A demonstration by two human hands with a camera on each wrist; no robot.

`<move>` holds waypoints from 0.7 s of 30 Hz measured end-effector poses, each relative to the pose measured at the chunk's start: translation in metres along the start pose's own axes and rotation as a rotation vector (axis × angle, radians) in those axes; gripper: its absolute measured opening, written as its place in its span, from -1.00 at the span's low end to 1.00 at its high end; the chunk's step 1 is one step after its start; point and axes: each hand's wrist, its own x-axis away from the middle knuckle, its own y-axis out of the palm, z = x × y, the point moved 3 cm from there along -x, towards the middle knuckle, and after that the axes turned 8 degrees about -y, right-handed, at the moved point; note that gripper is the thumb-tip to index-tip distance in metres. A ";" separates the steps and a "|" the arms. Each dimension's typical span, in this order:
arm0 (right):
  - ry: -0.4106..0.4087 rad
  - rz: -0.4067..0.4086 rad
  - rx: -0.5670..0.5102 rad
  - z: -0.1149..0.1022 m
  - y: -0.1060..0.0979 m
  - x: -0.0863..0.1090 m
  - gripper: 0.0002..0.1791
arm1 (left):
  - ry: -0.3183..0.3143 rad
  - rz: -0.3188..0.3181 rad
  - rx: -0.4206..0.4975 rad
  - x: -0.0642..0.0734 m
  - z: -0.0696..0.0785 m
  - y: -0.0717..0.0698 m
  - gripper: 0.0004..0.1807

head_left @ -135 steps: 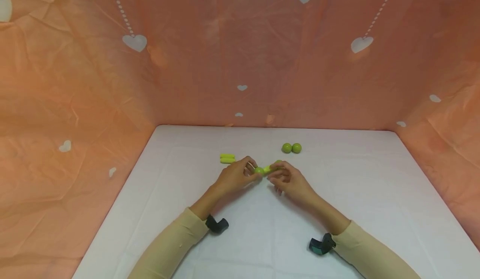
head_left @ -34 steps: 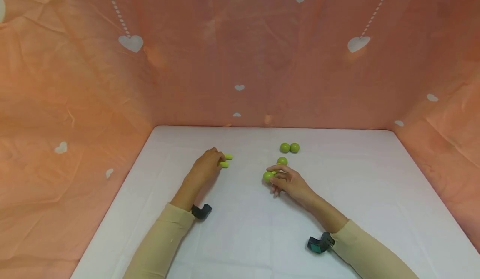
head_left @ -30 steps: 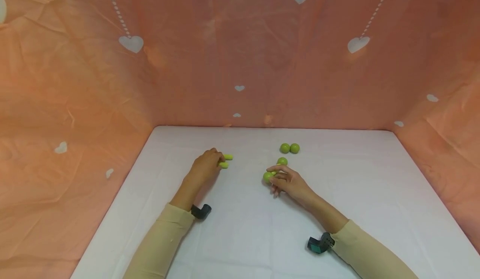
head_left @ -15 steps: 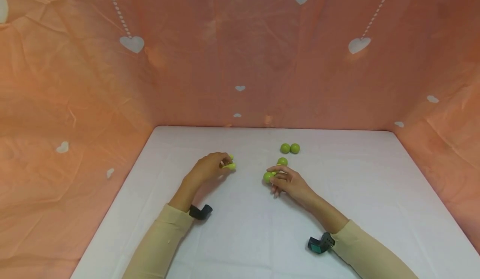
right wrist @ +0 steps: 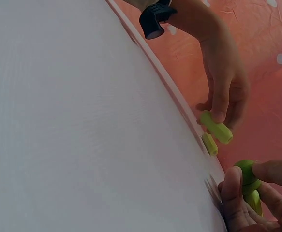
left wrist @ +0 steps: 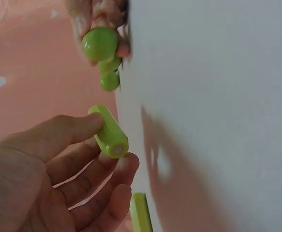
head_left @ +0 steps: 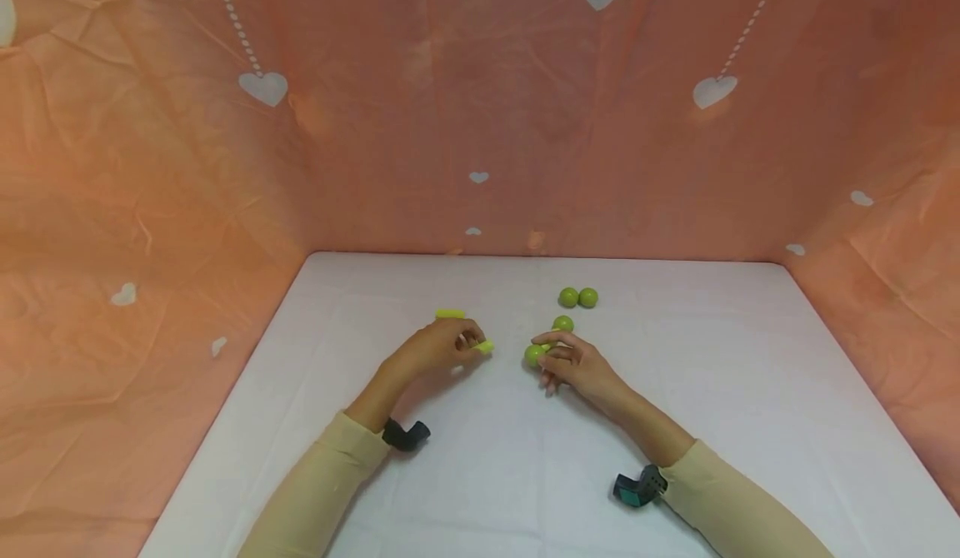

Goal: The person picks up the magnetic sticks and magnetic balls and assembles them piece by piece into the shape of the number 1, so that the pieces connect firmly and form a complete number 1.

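Note:
My left hand (head_left: 435,350) pinches a yellow-green ridged rod (left wrist: 111,133) between thumb and fingers, above the white tabletop. A small pale disc shows in the rod's end. My right hand (head_left: 585,368) holds a piece made of a rod with a green ball at each end. The near ball (head_left: 533,356) sits by the thumb and the far ball (head_left: 562,324) beyond the fingers. Those fingers mostly hide the rod (left wrist: 106,66) between them. A gap separates the left hand's rod from the near ball. Another yellow-green rod (head_left: 450,314) lies just behind my left hand.
Two loose green balls, a left one (head_left: 568,297) and a right one (head_left: 588,297), sit side by side toward the back of the white table (head_left: 720,375). Orange cloth (head_left: 390,141) with pale hearts rises behind and on both sides. Each wrist wears a dark camera.
My left hand left the joined piece, reached left to the two rods, took one and has carried it rightward. The right hand keeps holding its piece, now slightly nearer me.

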 end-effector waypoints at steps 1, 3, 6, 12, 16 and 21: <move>0.000 0.000 -0.001 0.000 0.000 0.000 -0.54 | -0.008 -0.010 -0.009 0.000 0.001 0.002 -0.85; 0.004 0.003 0.002 0.000 0.000 0.000 -0.54 | -0.018 -0.019 -0.027 0.001 0.002 0.006 -0.85; 0.009 0.007 0.010 0.000 0.000 0.000 -0.54 | -0.018 -0.025 -0.046 0.003 0.003 0.012 -0.85; 0.017 0.015 0.017 0.001 0.000 -0.001 -0.55 | 0.011 -0.046 -0.029 0.005 0.007 0.022 -0.85; 0.006 0.012 0.018 0.001 0.000 -0.001 -0.56 | 0.011 -0.075 -0.008 0.005 0.009 0.028 -0.84; -0.007 0.011 0.021 0.001 0.000 -0.002 -0.56 | 0.008 -0.094 0.023 0.006 0.013 0.032 -0.79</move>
